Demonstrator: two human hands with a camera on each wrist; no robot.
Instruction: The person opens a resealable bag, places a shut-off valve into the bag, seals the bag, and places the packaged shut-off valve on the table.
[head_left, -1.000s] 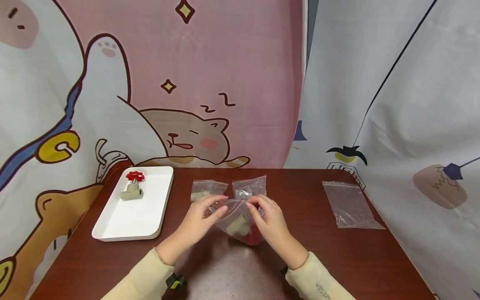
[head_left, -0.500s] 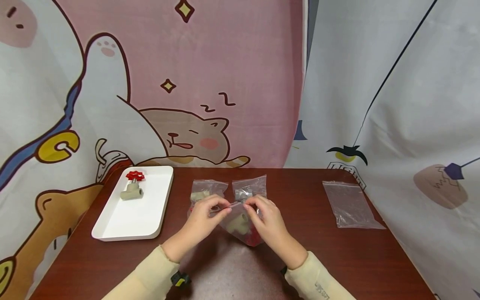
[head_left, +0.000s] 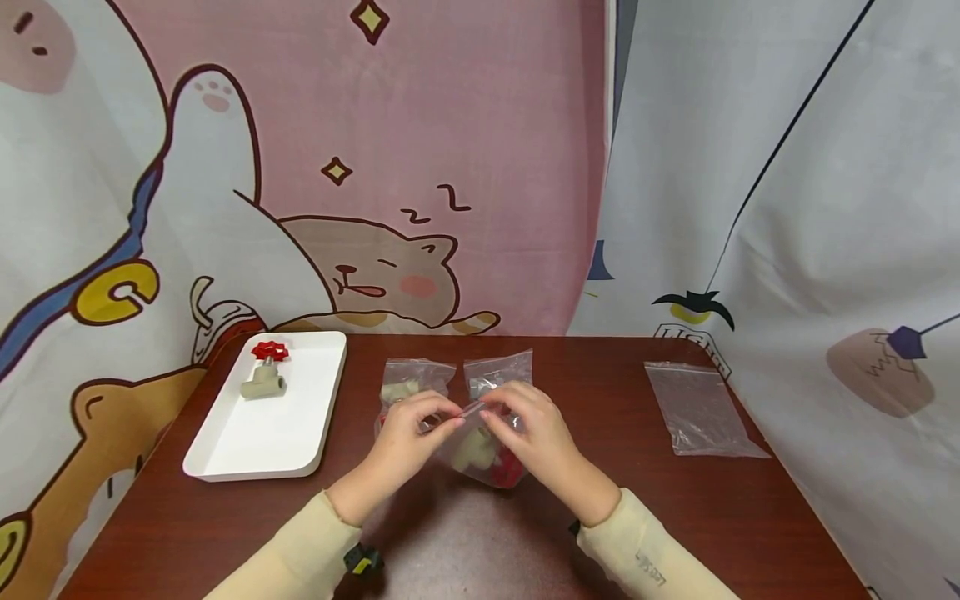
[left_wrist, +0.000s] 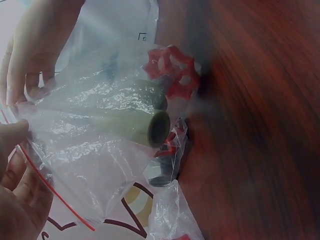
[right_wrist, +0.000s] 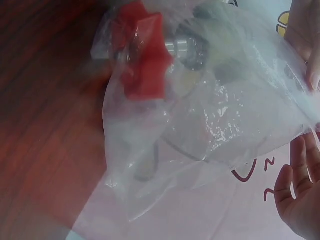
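In the head view my left hand (head_left: 408, 433) and right hand (head_left: 532, 429) pinch the top edge of a clear zip bag (head_left: 456, 454), fingertips close together. Inside is a beige pipe valve (head_left: 474, 450) with a red handwheel (head_left: 507, 469). The bag hangs with its lower end near or on the table; which, I cannot tell. A red zip strip (left_wrist: 60, 197) runs along the mouth in the left wrist view, near the fingers. The right wrist view shows the red handwheel (right_wrist: 145, 55) through the plastic.
Behind the hands lie two more filled zip bags, a left one (head_left: 420, 371) and a right one (head_left: 513, 367). A white tray (head_left: 255, 450) at the left bears another red-handled valve (head_left: 264, 379). A flat zip bag (head_left: 697, 412) lies on the table (head_left: 675, 517) at the right.
The bag's mouth gaped a second ago and now looks pressed flat between my fingers. My hands have drawn closer, the left moving right and the right slightly left.
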